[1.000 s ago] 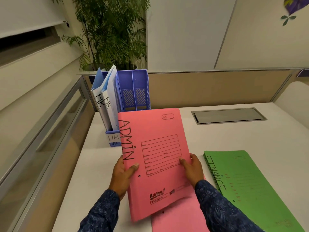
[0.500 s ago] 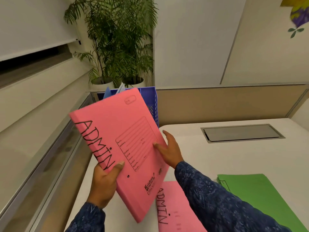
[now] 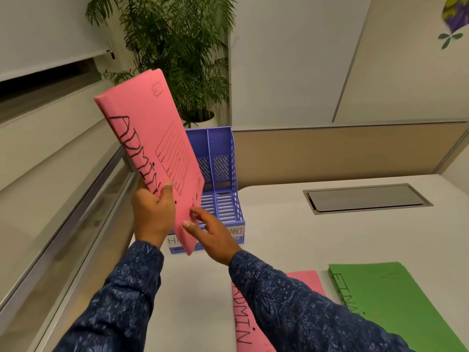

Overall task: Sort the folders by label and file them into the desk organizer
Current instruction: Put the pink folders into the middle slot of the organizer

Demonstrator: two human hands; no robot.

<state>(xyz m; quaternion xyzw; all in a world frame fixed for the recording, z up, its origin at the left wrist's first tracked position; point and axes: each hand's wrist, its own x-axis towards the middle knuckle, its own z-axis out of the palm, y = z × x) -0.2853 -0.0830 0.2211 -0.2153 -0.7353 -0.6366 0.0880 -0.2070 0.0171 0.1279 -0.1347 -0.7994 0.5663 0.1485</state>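
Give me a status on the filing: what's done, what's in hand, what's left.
Done: nothing shows as filed; the two visible slots of the blue organizer hold nothing, and the left part is hidden behind the raised folder. In hand: the left hand grips a pink ADMIN folder over the organizer, the right hand touching its lower corner. Left: another pink ADMIN folder and the green stack lie on the desk.
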